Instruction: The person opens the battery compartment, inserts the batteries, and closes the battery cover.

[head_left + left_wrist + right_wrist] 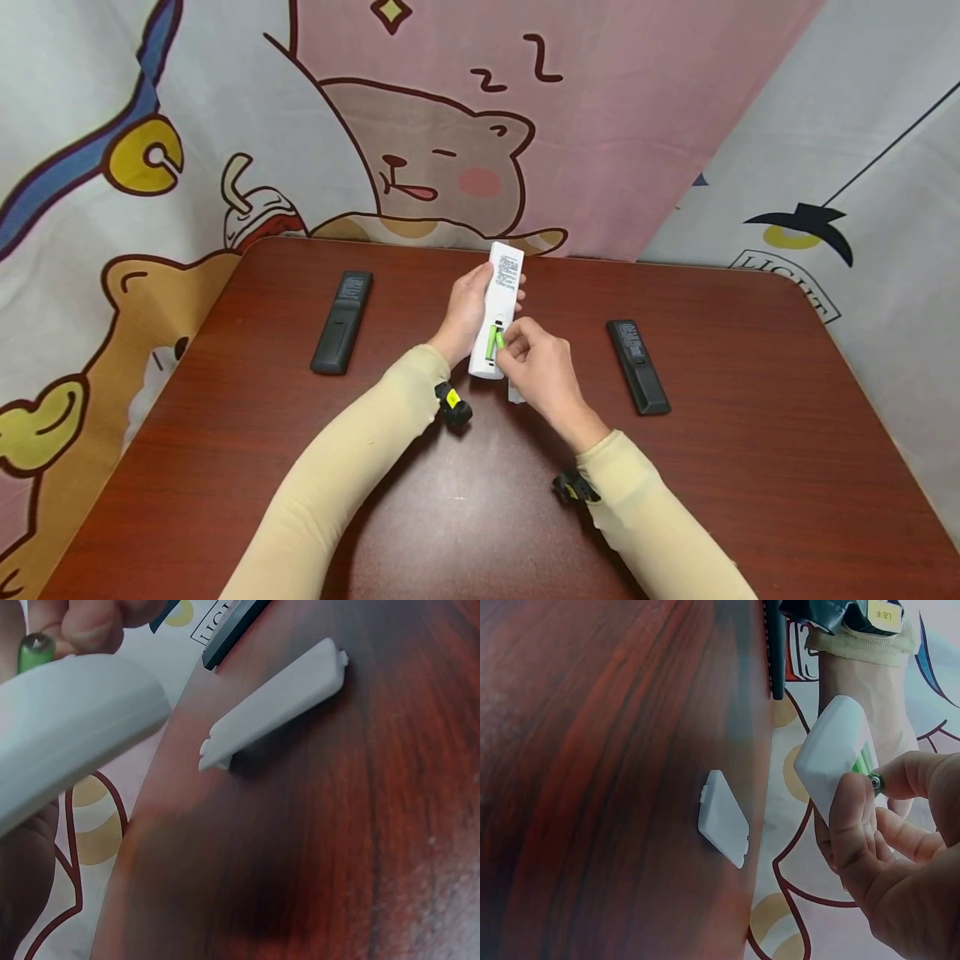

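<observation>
A white remote control, back side up, is gripped by my left hand above the table. Its battery compartment is uncovered, and one green battery lies inside. My right hand pinches a second green battery between thumb and finger at the compartment's right side. That battery's metal end shows between the fingertips in the right wrist view, tilted out of the compartment. The white battery cover rests on the table below the remote, partly hidden by my right hand in the head view.
One black remote lies on the brown table to the left. Another black remote is on the right. A cartoon-printed cloth hangs behind the table's far edge.
</observation>
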Demonstrator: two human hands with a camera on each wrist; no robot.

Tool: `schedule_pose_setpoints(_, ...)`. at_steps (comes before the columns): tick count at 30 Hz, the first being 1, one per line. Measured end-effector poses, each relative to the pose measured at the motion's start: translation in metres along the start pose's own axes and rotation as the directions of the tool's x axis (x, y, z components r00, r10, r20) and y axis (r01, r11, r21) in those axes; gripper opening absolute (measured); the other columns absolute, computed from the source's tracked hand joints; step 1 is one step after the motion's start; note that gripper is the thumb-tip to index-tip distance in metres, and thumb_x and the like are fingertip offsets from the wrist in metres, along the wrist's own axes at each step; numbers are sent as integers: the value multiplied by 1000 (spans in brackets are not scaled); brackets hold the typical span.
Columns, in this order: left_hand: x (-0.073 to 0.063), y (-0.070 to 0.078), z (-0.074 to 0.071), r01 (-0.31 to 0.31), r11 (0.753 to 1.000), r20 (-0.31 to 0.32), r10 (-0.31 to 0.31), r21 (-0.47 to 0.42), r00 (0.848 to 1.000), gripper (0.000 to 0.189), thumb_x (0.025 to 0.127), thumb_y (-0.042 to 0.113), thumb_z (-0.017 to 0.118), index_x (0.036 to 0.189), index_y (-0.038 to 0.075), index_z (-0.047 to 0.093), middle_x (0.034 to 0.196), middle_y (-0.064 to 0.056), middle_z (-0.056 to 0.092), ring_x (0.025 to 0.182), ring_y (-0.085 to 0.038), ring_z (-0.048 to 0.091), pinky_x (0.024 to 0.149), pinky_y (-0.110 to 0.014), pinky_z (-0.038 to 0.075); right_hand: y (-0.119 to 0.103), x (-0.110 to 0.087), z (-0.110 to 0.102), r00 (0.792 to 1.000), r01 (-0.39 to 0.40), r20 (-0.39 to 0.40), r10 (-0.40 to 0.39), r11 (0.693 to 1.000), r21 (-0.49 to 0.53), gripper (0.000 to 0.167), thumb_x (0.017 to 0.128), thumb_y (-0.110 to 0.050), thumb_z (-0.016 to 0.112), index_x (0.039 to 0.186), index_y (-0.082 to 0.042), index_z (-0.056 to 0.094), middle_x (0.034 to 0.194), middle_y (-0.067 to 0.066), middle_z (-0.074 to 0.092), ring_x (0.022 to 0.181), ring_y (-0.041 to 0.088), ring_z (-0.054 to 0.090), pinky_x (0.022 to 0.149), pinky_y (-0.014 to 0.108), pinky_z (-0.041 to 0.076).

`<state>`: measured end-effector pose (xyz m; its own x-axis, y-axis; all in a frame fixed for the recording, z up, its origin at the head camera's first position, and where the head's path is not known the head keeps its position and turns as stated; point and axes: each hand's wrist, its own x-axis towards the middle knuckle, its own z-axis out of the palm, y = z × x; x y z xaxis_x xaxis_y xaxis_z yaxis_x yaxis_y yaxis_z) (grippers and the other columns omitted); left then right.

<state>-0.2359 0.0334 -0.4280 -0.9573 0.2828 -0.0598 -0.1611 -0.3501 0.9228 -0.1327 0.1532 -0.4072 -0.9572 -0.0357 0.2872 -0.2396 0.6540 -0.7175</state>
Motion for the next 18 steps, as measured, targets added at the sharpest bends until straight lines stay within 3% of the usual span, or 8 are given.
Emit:
schedule_pose_setpoints(12, 1, 0, 1, 6, 1000, -20, -6, -10, 1000, 44, 113, 31, 36, 136, 3, 60, 107, -9, 72, 79, -18, 69, 72, -29, 57, -4, 2, 6, 1000, -2, -16, 1, 997, -75, 15, 78, 0, 71, 92, -3, 67, 70, 3, 65, 64, 14, 60, 60, 29, 49)
schedule_pose_setpoints(15, 2, -1, 0, 7, 1000, -34, -7, -19, 999, 44, 113, 31, 37, 136, 3, 60, 107, -10, 72, 81, -21, 69, 70, -29, 57, -4, 2, 7, 1000, 17, -12, -18, 997, -78, 13, 80, 0, 71, 92, -3, 67, 74, 4, 65, 66, 15, 61, 61, 30, 50)
schedule_pose_setpoints(18, 3, 0, -1, 10, 1000, -44, -11, -21, 999, 44, 113, 32, 37, 136, 3, 61, 108, -10, 72, 89, -34, 69, 69, -29, 57, -3, 2, 8, 999, 44, -8, -45, 996, -79, 11, 82, 0, 71, 92, -1, 67, 79, 7, 65, 69, 18, 62, 63, 31, 51)
